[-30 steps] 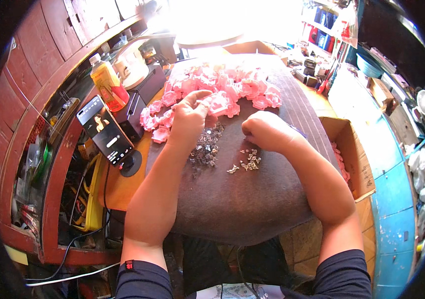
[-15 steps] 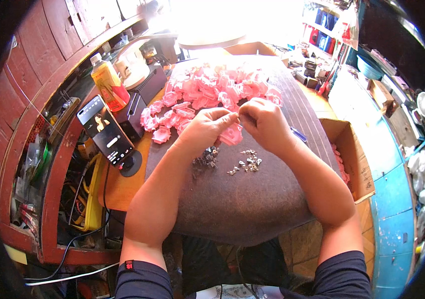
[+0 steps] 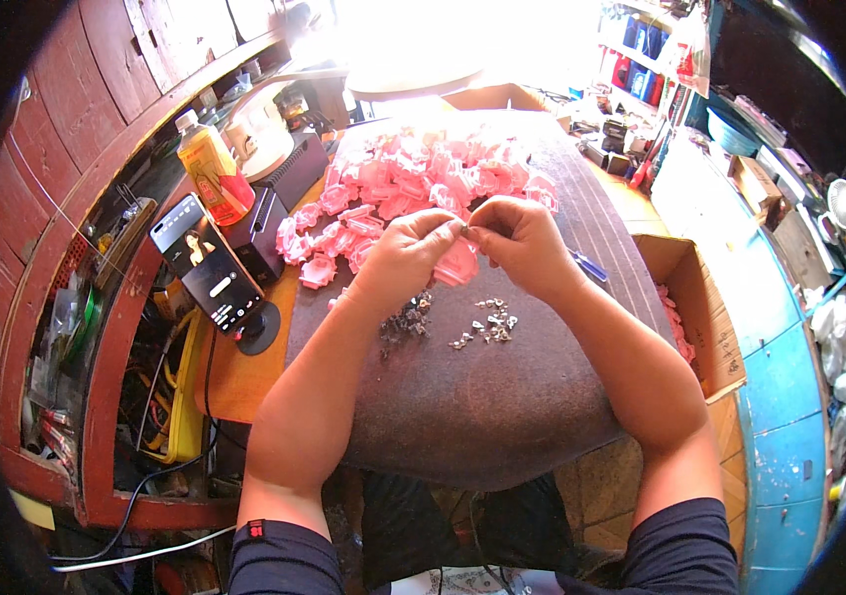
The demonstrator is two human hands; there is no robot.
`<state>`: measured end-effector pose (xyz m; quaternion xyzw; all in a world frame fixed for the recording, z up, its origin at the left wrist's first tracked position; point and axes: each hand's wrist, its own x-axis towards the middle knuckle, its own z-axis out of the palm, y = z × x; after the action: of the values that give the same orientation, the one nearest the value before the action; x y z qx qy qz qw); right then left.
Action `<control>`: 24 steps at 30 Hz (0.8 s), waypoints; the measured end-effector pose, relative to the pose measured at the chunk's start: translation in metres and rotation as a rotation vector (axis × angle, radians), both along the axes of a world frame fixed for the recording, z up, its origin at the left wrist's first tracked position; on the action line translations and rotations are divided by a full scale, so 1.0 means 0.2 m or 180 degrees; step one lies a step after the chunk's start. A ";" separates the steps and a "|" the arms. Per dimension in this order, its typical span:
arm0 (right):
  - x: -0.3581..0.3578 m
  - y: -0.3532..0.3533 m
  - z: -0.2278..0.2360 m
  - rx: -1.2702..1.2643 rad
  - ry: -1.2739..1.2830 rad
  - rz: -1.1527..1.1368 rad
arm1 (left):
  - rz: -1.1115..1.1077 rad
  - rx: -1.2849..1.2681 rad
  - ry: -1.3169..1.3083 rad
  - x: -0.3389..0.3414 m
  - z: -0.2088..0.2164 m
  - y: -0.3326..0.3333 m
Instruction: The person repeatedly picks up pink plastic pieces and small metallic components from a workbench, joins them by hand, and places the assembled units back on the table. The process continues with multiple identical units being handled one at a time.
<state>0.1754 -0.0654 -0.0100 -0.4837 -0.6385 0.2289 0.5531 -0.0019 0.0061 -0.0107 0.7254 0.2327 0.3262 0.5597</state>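
Hands [image 3: 462, 248] now joined — gripping pink piece [image 3: 459, 266].

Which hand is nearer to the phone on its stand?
Left. The left hand is up at the pink piece, a gap right of the phone. The right hand is farther right, beyond the left.

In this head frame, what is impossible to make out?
- Small piece pinched between left hand and right hand: too small, covered by fingertips.
- Pink piece: mostly hidden behind both hands.
- Small metal parts on the felt mat: too tiny to identify.
- Table's far end: washed out by glare.
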 end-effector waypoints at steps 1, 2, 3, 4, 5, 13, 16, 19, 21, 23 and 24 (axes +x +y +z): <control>-0.01 0.00 0.00 0.0008 -0.0060 -0.0036 | -0.0005 0.0228 -0.0021 0.01 0.00 -0.01; -0.01 -0.01 0.00 0.0060 -0.0179 -0.0104 | -0.0010 0.0455 -0.0041 0.02 0.00 -0.02; -0.01 -0.02 0.00 0.0111 -0.0296 -0.0166 | -0.0026 0.0445 -0.0030 0.02 0.00 -0.02; -0.02 -0.02 0.01 0.0163 -0.0413 -0.0226 | -0.0042 0.0435 -0.0019 0.02 0.01 -0.02; -0.02 -0.03 0.01 0.0126 -0.0292 -0.0136 | -0.0057 0.0424 -0.0008 0.01 0.01 -0.02; 0.03 -0.01 0.05 -0.0293 0.0600 0.0190 | 0.0323 0.0196 -0.0063 0.02 0.04 -0.06; 0.05 0.00 0.03 -0.0528 0.0724 0.0278 | 0.0551 0.0078 -0.0245 0.02 0.04 -0.06; 0.03 0.01 0.01 -0.0447 0.0547 0.0225 | 0.0644 0.0137 -0.0374 0.03 0.03 -0.05; 0.02 0.00 0.02 -0.0490 0.0385 0.0144 | 0.0619 0.0204 -0.0340 0.02 0.03 -0.05; 0.02 0.00 0.02 -0.0488 0.0251 0.0092 | 0.0606 0.0309 -0.0310 0.02 0.02 -0.05; 0.03 0.01 0.01 -0.0465 0.0196 0.0079 | 0.0602 0.0361 -0.0295 0.02 0.02 -0.05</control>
<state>0.1805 -0.0640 -0.0074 -0.5076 -0.6087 0.2965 0.5328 0.0013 -0.0029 -0.0067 0.7148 0.2551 0.4233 0.4947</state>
